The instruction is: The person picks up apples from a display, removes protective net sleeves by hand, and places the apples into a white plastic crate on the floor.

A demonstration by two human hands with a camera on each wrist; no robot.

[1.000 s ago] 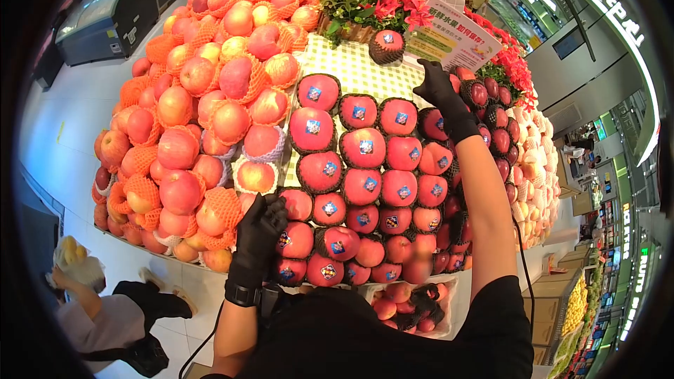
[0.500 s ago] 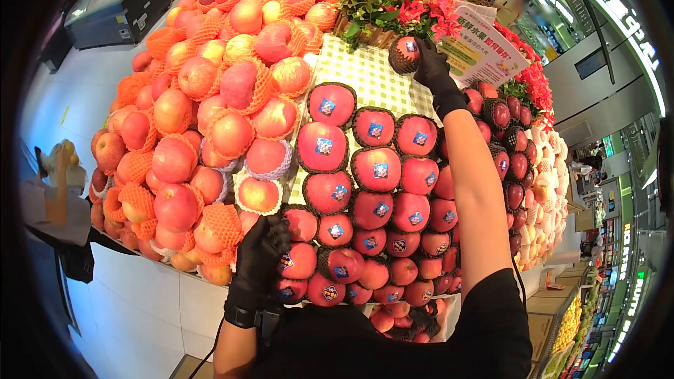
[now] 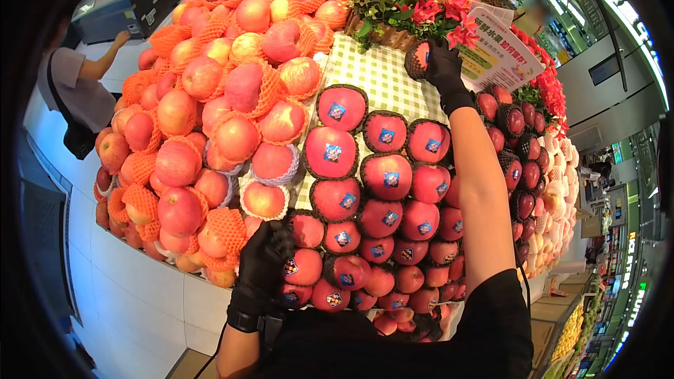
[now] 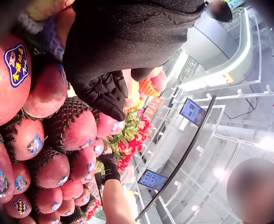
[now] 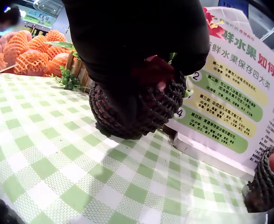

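In the head view my black-gloved right hand (image 3: 445, 70) is stretched to the far side of the display. It grips an apple (image 3: 418, 60) in a black foam net. In the right wrist view gloved fingers (image 5: 123, 88) lie over that netted apple (image 5: 167, 105), close over the green-and-white checked cloth (image 5: 85, 172), with a shadow beneath. My gloved left hand (image 3: 261, 258) stays low at the near left, its fingers loosely curled with nothing in them, beside the rows of stickered red apples (image 3: 330, 153).
Apples in orange nets (image 3: 203, 76) are heaped on the left. Behind the held apple stand red flowers (image 3: 421, 0) in a wooden planter and a printed sign (image 3: 502, 49). Darker netted fruit (image 3: 516, 121) lies to the right. A person (image 3: 70, 84) stands beyond the heap at left.
My right hand has reached to the netted apple by the flowers and taken hold of it. The left hand keeps its place. The head view has shifted, and a passer-by has moved at the left.
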